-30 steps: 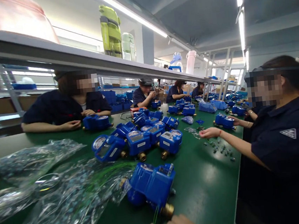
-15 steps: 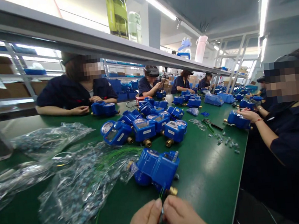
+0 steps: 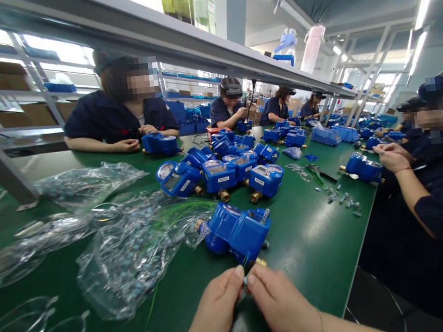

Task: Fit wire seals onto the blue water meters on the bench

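Right in front of me, a blue water meter [image 3: 238, 232] with brass pipe ends lies tilted on the green table. A thin green wire [image 3: 245, 261] runs from its near edge to my fingertips. There, a small light-blue seal [image 3: 245, 280] shows between my two thumbs. My left hand [image 3: 218, 299] is closed in a pinch at the wire and seal. Pressed close beside it, my right hand [image 3: 279, 296] pinches the seal from the other side. The fingers hide much of the wire's end.
A clear plastic bag [image 3: 117, 270] of small seals and green wires lies left. Beyond stand several blue meters [image 3: 219, 174]. Pliers [image 3: 316, 175] and loose seals [image 3: 340, 196] lie right. A co-worker's hand [image 3: 393, 157] is near another meter [image 3: 363, 168]. A shelf [image 3: 233, 42] crosses overhead.
My view has tilted down and turned slightly left, so things sit lower or shifted; my hands stay pinched together at the seal. The right co-worker's open hand has closed its fingers together.
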The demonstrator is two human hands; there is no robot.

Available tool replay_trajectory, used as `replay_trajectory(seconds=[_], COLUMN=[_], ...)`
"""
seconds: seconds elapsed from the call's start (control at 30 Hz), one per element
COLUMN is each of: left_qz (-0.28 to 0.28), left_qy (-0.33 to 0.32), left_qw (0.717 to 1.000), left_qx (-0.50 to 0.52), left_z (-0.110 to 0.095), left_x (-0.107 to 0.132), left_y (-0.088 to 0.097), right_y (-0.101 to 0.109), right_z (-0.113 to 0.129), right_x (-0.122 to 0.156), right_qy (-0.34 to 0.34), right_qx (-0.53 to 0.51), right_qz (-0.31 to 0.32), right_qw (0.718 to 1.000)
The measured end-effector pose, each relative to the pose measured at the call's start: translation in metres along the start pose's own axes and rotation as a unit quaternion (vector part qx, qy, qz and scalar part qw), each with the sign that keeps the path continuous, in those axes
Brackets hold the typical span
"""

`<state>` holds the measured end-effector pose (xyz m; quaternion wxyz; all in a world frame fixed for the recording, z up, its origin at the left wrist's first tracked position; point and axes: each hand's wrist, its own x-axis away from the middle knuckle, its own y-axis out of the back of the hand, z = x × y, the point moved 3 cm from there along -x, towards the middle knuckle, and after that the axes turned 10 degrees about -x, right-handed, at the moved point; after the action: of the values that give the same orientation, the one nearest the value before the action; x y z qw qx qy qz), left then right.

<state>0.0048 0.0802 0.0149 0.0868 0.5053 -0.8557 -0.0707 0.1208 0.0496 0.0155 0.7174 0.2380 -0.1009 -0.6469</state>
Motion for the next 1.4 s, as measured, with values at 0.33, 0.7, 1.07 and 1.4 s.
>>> replay_trajectory(seconds=[0.33, 0.7, 1.07, 1.4], left_qz=[-0.018, 0.001, -0.04, 0.034], left_qy=[0.027, 0.095, 0.045, 0.174], left_qw=[0.998, 0.989, 0.997, 0.965], left_qx=[0.051, 0.115, 0.052, 0.191], left_z=[0.004, -0.004, -0.01, -0.003], left_x=[-0.006, -0.006, -0.015, -0.016], left_y=[-0.006, -0.003, -0.002, -0.003], right_y=[0.006, 0.023, 0.007, 0.036], right_z=[-0.002, 0.014, 0.004, 0.02], right_x=[-0.009, -0.002, -0.019, -0.015], right_qy=[0.113, 0.275, 0.01, 0.329], right_qx=[0.182, 0.362, 0.095, 0.407], right_qz=[-0.034, -0.017, -0.025, 0.022], right_qw=[0.976, 0.891, 0.995, 0.852])
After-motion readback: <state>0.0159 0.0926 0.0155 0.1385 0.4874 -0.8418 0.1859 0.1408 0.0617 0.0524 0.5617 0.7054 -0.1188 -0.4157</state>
